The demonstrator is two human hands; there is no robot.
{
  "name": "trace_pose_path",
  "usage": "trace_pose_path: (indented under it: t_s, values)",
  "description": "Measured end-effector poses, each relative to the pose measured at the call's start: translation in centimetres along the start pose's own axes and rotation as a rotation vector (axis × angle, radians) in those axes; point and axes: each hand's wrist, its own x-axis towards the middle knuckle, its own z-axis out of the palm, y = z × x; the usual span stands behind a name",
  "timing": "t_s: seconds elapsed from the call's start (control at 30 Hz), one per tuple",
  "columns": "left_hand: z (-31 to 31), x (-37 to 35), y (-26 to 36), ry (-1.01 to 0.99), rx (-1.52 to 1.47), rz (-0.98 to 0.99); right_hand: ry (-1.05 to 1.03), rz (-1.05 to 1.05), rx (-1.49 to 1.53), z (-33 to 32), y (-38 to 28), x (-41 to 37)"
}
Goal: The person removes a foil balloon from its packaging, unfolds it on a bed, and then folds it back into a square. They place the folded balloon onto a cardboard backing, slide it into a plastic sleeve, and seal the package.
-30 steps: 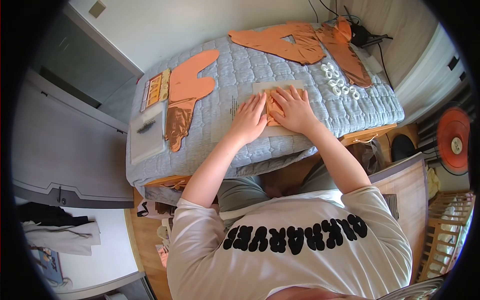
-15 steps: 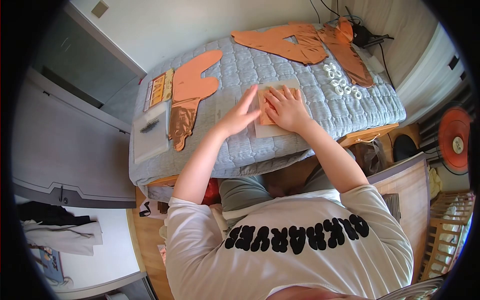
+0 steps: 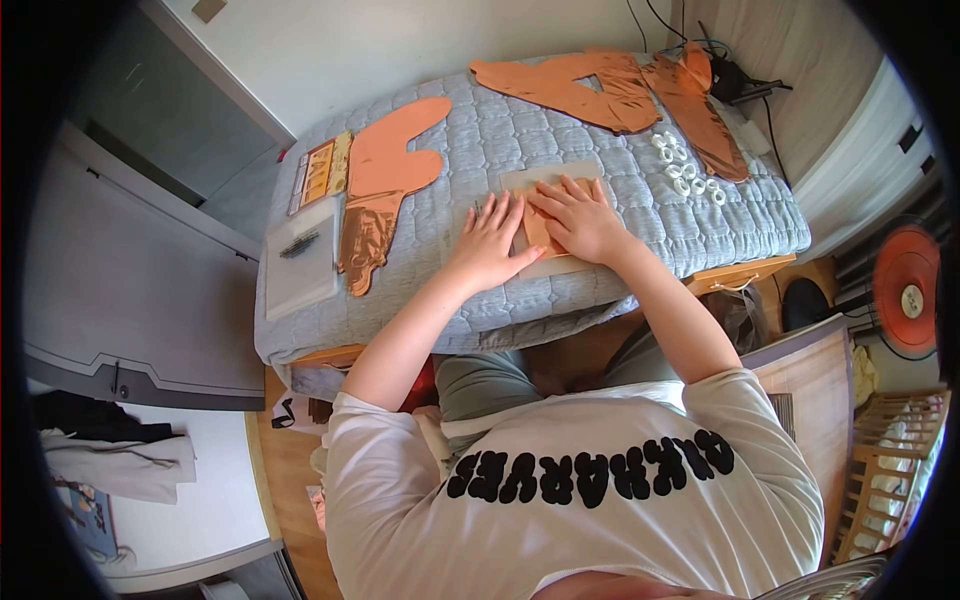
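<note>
A folded copper-coloured foil balloon (image 3: 537, 229) lies flat on a pale, see-through plastic sleeve (image 3: 520, 179) near the bed's front edge. My right hand (image 3: 585, 222) presses flat on the foil with its fingers spread, covering much of it. Beside the foil's left edge, my left hand (image 3: 487, 247) rests palm down, its fingers apart and the thumb reaching toward the foil. Neither hand is closed around anything. An unfolded copper foil balloon (image 3: 393, 160) lies further left.
More foil balloons (image 3: 575, 88) lie at the back of the quilted bed (image 3: 480, 135). Several white ribbon rolls (image 3: 688, 172) sit to the right. At left are a stack of clear bags (image 3: 303, 265) and a printed package (image 3: 320, 177). A red fan (image 3: 908, 290) stands right of the bed.
My left hand has turned from its edge to palm down, moving slightly left and lowering its fingers beside the foil. My right hand stays pressed on the foil balloon.
</note>
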Motion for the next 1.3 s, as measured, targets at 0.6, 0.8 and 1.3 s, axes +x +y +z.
trace_pose_path:
  t_s: [0.6,0.8,1.3]
  values:
    - [-0.3,-0.3,0.5,0.004,-0.007,-0.027,0.095,0.099,0.161,-0.1,0.5,-0.8]
    - [-0.4,-0.3,0.5,0.005,0.04,-0.015,0.168,0.109,0.366,1.2,-1.9,0.4]
    - [0.4,-0.6,-0.3,0.063,0.035,0.059,0.127,-0.035,0.122,-0.5,-1.2,-3.4]
